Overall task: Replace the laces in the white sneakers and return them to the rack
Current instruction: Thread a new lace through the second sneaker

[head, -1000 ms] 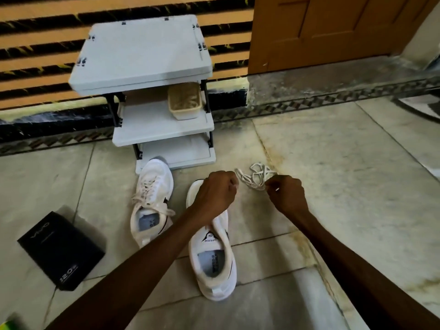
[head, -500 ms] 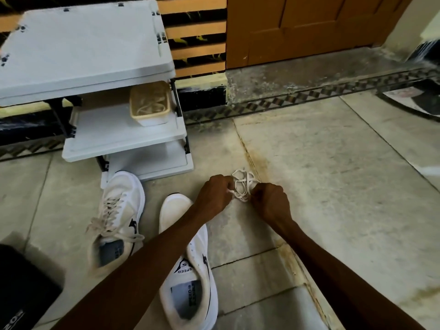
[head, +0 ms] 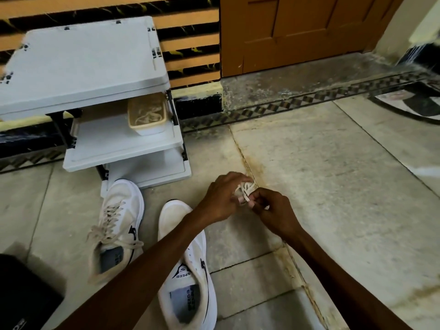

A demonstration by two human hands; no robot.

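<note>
Fingers of the left hand (head: 220, 198) and right hand (head: 277, 214) pinch the white lace (head: 246, 189), now bunched tight between them; a second ago it lay spread out. Beneath is the stained stone floor (head: 333, 186), with a wooden door (head: 297, 32) far off. To the left, the left forearm crosses the unlaced sneaker (head: 188, 263); the laced sneaker (head: 116, 225) touches the white rack (head: 83, 63).

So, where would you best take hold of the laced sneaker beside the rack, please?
I'd take the laced sneaker at its heel collar, coming from above on the near side. It stands upright with its opening facing up and heel towards the person, while its toe sits close to the rack and loose laces cover the middle.
</note>
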